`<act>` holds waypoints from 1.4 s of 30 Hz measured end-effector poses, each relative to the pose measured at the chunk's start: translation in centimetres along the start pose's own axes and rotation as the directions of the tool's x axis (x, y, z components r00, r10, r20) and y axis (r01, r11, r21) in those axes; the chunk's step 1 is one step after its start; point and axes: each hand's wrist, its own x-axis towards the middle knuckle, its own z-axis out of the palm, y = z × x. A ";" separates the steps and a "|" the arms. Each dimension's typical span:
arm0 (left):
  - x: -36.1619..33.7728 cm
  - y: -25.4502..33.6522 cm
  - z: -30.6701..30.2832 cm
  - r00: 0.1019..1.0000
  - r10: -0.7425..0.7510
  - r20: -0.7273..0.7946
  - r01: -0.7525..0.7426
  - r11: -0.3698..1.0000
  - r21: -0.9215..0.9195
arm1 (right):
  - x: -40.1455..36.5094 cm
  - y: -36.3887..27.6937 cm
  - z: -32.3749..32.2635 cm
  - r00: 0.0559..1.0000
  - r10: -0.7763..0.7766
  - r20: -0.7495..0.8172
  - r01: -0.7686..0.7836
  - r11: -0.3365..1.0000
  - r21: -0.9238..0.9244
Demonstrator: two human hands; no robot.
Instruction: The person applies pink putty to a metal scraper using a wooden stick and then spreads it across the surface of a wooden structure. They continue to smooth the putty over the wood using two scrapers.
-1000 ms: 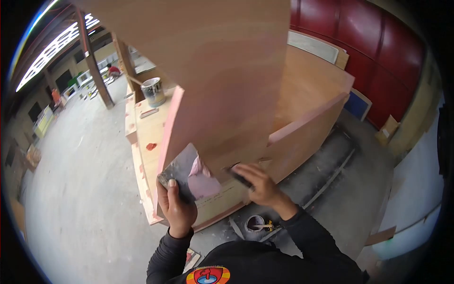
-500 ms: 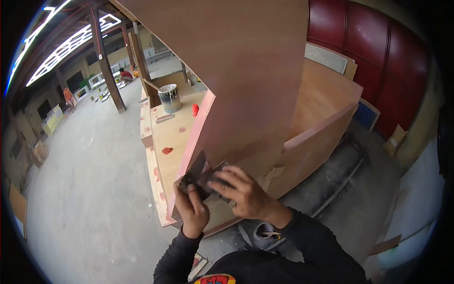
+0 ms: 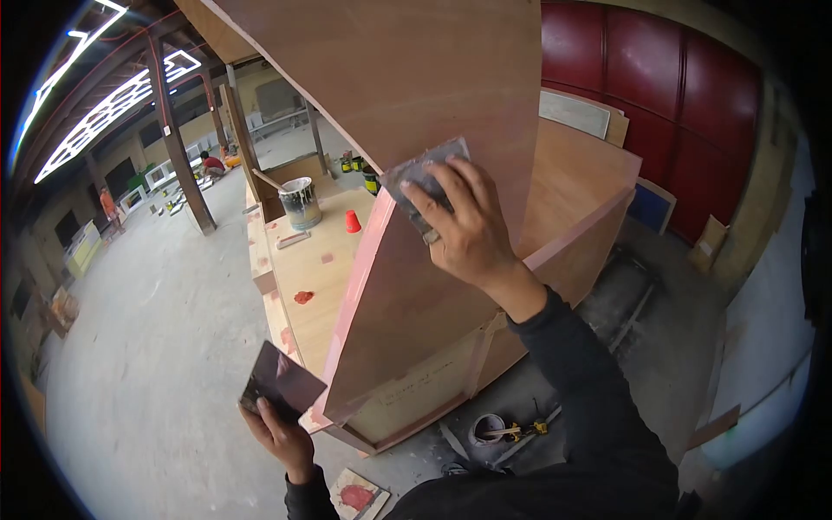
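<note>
Reddish-brown plywood panel stands under my right hand, fingers clamped on a grey metal scraper blade against it; my left hand (lower, beside the panel's corner) grips a dark square metal plate.

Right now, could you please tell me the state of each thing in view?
Right hand: fingers closed on the scraper.
Scraper: pressed flat against the plywood panel.
Left hand: fingers gripping the metal plate.
Metal plate: tilted, held low beside the panel's corner.
Plywood panel: upright, leaning, pink filler along its edge.
Paint can: open, upright, stick inside.
Floor tub: open, a tool laid across it.
</note>
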 end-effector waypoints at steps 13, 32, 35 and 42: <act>-1.8 -2.7 -6.4 0.987 -0.137 -0.079 0.141 0.989 0.052 | 0.1 -0.1 3.3 0.995 -0.095 0.023 0.090 0.984 0.150; -1.7 -4.2 -4.2 0.973 -0.231 0.030 0.231 0.973 -0.005 | 0.9 0.8 -2.0 0.983 0.028 0.182 -0.053 0.990 0.134; -1.9 -4.5 -3.9 0.972 -0.229 0.041 0.230 0.973 0.000 | 1.0 2.1 -2.1 0.991 -0.020 0.130 0.016 0.999 0.032; -2.4 -4.8 -3.7 0.967 -0.250 0.050 0.249 0.968 0.014 | 3.0 3.2 -1.0 0.994 -0.104 0.018 0.102 0.992 0.074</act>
